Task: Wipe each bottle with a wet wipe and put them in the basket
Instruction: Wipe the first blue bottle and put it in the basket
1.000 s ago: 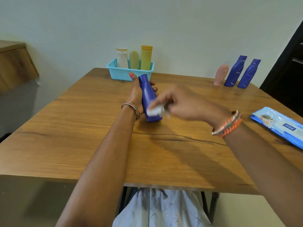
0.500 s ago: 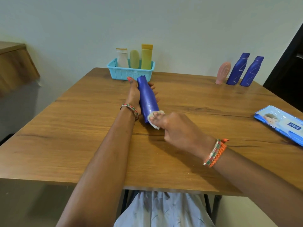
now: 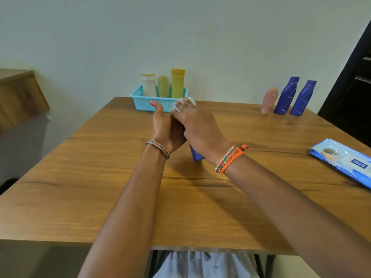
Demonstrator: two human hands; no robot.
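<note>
The blue bottle (image 3: 195,154) is gripped by the left hand (image 3: 166,127); its top is covered by the right hand (image 3: 197,125), whose fingers (image 3: 185,103) pinch a wet wipe (image 3: 176,106).

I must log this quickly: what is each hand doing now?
Left hand: holds the blue bottle.
Right hand: holds the white wipe against the bottle's top.

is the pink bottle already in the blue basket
No, the pink bottle stands on the table at the far right beside two blue bottles, well apart from the basket.
</note>
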